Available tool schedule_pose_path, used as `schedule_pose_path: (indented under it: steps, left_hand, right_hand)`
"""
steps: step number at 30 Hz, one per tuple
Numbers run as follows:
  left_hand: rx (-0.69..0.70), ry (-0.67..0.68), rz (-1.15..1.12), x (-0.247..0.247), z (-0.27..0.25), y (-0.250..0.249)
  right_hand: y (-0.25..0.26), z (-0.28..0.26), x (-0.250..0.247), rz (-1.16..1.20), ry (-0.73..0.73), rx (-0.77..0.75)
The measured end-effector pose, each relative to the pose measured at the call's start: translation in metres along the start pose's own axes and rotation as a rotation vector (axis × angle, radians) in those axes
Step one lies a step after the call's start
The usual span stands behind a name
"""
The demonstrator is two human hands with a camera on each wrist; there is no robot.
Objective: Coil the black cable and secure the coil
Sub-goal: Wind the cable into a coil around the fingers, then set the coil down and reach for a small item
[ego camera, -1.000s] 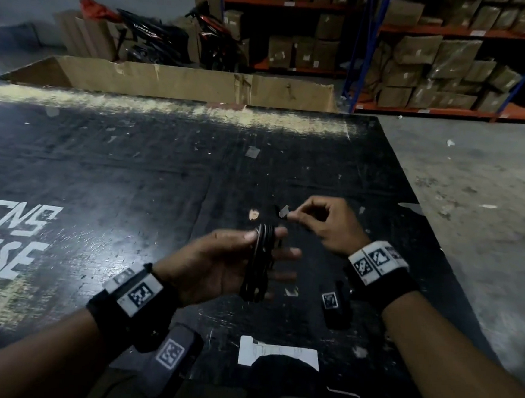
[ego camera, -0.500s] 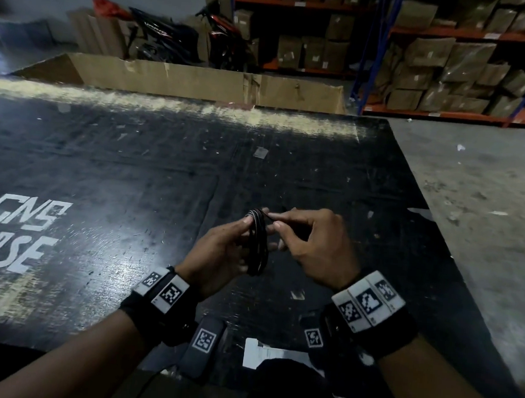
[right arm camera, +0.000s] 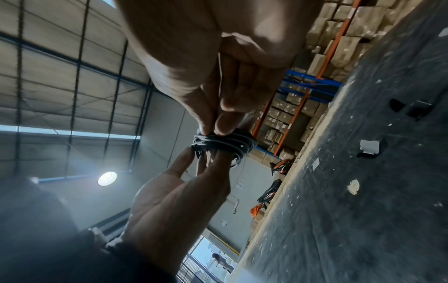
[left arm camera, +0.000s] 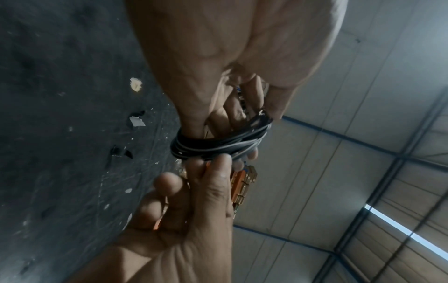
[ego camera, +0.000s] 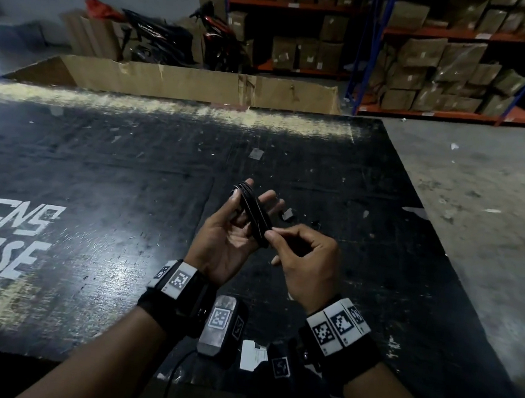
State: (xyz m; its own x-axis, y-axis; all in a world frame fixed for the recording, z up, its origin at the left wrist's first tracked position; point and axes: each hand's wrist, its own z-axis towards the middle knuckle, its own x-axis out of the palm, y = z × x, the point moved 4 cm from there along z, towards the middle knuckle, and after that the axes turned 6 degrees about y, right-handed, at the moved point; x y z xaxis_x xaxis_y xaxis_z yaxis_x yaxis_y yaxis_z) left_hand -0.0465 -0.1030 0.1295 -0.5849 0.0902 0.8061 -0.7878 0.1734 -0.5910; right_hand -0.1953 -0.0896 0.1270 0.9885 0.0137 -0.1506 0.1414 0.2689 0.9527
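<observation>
Since half a second ago, the black cable coil (ego camera: pixel 251 212) has tipped from nearly upright to a slant, and the right hand (ego camera: pixel 307 266) has dropped from the coil's top to its near, lower end, while the left palm has turned up toward the head camera.

That coil is a flattened bundle of several loops, held in the air above the desk (ego camera: pixel 105 186), not touching it. Its long axis runs from the far left, by the left fingertips, down to the near right. The left hand (ego camera: pixel 229 243) cradles it from beneath and to the left: its fingers are partly curled and pass through or behind the loops, and the left wrist view shows the loops ringing those fingers. The right hand pinches the coil's lower end between thumb and forefinger; the right wrist view shows the two tips pressed on the strands. Whether it holds the loose tail or a tie I cannot tell.

By my judgement the coiling is done and the securing is in hand. The coil's near end lies at the right fingertips, so the right hand is the one placed to wrap across the short axis, with the left as the anchor.

Scattered paper scraps (ego camera: pixel 286 214) lie on the desk just beyond the hands. Cardboard boxes on shelves (ego camera: pixel 438 65) stand well behind.
</observation>
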Motion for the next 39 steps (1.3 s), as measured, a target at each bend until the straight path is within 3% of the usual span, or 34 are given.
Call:
schedule_pose_path:
  steps: [5,11,18,21,25,28,30,35,39]
  left_hand:
    - [0.001,-0.012,-0.038,0.001,0.001,-0.001]
    - [-0.004,-0.046,-0.146,0.004,0.001,0.001]
    - [-0.007,-0.088,-0.328,0.003,-0.003,-0.003]
    - [-0.026,-0.119,-0.378,0.004,-0.007,-0.001]
    - [-0.038,-0.177,-0.42,0.005,-0.011,0.006]
    - [-0.084,-0.173,-0.475,0.003,-0.01,0.01]
    - [-0.162,-0.214,-0.435,-0.001,-0.008,0.013]
    - [-0.311,-0.243,-0.133,-0.009,-0.019,0.018]
    - [-0.268,-0.225,0.197,-0.018,-0.033,0.014]
  right_hand:
    - [-0.008,-0.004,0.006,0.005,0.011,0.013]
    - [-0.004,0.0,0.004,-0.095,-0.043,-0.086]
    - [0.002,-0.01,0.003,-0.438,0.097,-0.576]
    - [0.0,-0.011,0.002,-0.591,0.114,-0.689]
    - [0.001,-0.01,-0.001,-0.616,0.094,-0.794]
    - [-0.001,-0.007,-0.004,-0.516,0.09,-0.725]
    - [-0.008,-0.004,-0.008,-0.425,0.073,-0.597]
    - [-0.033,0.012,-0.029,-0.192,-0.011,-0.21]
    - [-0.044,0.021,-0.046,-0.027,0.045,-0.043]
